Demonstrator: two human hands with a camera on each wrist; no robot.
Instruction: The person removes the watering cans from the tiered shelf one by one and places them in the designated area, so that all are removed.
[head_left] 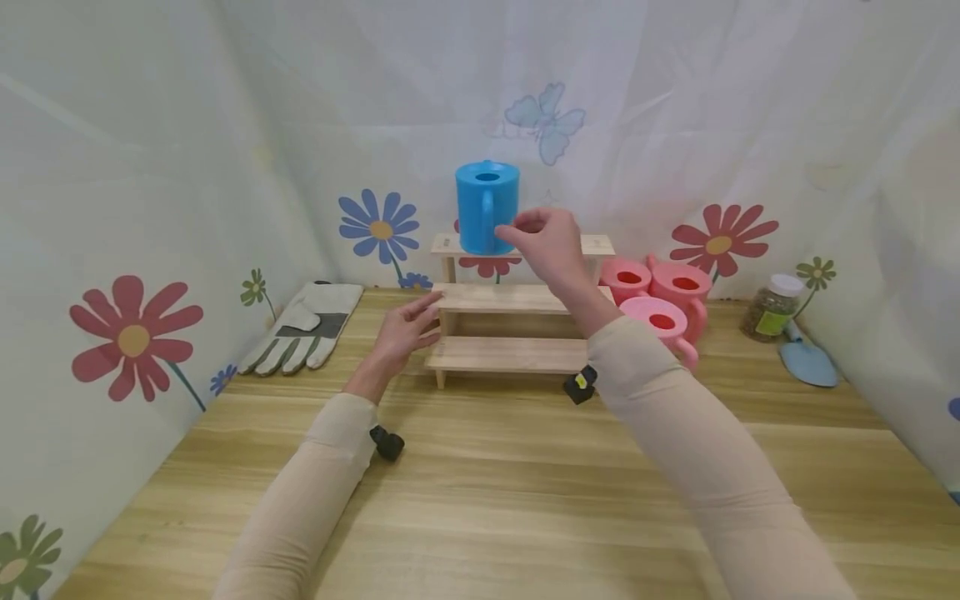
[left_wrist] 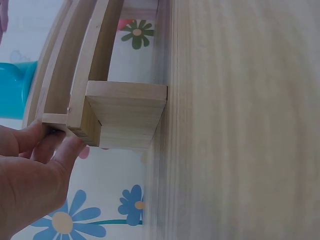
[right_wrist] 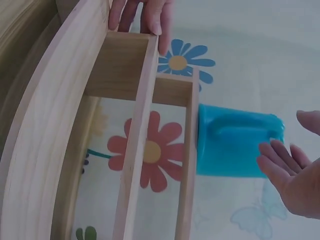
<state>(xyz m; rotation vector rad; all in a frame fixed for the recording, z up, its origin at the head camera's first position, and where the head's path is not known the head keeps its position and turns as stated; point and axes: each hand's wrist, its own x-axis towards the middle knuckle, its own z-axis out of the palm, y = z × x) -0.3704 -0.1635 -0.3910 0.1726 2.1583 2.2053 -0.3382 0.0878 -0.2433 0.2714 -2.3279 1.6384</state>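
A blue watering can (head_left: 469,208) stands upright on the top step of the wooden tiered rack (head_left: 510,296), its handle facing me. At the lower part of that handle is my right hand (head_left: 551,246), thumb and fingers apart. In the right wrist view, the fingertips of the right hand (right_wrist: 295,177) overlap the can's upper side without closing round it; contact cannot be told. My left hand (head_left: 401,333) touches the rack's left end with fairly straight fingers. Up close, the left hand (left_wrist: 35,180) has its fingertips at the end of the middle shelf.
Several pink watering cans (head_left: 652,310) cluster right of the rack, beside my right forearm. Farther right are a lidded jar (head_left: 768,308) and a blue trowel blade (head_left: 810,365). Work gloves (head_left: 307,329) lie at the left. A flowered curtain (head_left: 420,100) hangs behind the table (head_left: 480,500).
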